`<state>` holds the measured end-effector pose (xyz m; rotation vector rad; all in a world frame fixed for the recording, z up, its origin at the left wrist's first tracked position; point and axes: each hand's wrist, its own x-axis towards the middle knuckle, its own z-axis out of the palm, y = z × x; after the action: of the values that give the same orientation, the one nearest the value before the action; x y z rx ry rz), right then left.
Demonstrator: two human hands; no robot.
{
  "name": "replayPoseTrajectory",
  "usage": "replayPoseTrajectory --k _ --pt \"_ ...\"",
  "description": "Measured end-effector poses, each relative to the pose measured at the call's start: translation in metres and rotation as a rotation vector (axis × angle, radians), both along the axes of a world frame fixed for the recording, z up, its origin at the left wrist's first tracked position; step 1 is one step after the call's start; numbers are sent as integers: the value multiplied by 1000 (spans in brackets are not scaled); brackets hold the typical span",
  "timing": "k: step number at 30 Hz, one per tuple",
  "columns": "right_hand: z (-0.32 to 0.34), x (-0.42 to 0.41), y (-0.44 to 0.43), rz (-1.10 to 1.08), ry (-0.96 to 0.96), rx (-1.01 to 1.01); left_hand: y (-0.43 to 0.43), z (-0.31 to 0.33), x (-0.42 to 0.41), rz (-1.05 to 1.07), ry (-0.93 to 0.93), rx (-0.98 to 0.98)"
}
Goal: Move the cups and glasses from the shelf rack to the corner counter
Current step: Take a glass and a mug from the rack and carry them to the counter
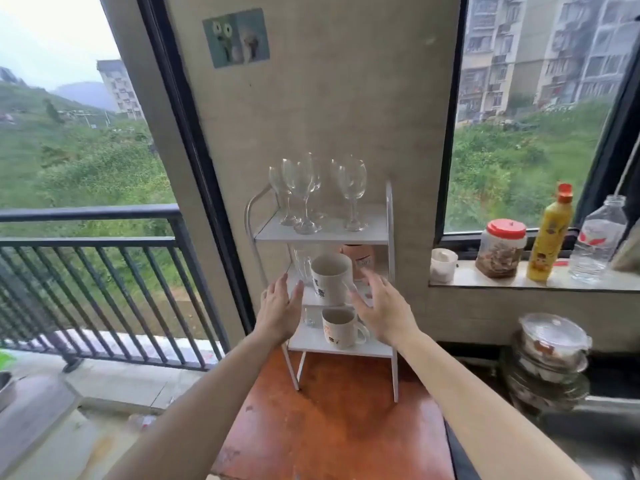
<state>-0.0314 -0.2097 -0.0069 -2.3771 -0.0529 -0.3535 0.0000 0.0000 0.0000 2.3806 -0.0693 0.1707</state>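
Flanking a white ceramic mug [330, 278] on the white metal rack [389, 209], my left hand [277, 310] and right hand [381, 306] hover open.

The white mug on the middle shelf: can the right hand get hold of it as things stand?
Probably yes. The right hand is open just beside the white mug, the shelf rack is open at the front, and nothing stands between them.

White three-tier metal shelf rack [322, 235]. Top tier: clear stemmed wine glasses [302, 188], upright. Middle tier: white ceramic mug with dark lettering [330, 278], clear glass mug [300, 265] at its 9 o'clock. Bottom tier: white orange-printed mug [341, 327], upright.
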Motion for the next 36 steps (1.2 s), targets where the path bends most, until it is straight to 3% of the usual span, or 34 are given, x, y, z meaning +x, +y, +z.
replayPoseTrajectory --k 6,10,14,20,24,28,36 --pt "-7 39 20 -14 139 349 -13 3 48 28 87 -500" --pt "-16 50 25 -39 151 462 -16 0 77 20 144 -630" --pt "-24 50 31 -69 85 440 -19 -1 95 56 242 -817" --pt "-32 41 35 -212 32 494 -23 -3 98 7 290 -888" --pt "-27 37 40 -288 98 552 -22 -1 94 28 324 -966" --pt "-20 38 40 -319 189 554 -17 -7 79 125 197 -856" --pt "-18 27 49 -269 197 479 -6 -18 41 85 110 -699"
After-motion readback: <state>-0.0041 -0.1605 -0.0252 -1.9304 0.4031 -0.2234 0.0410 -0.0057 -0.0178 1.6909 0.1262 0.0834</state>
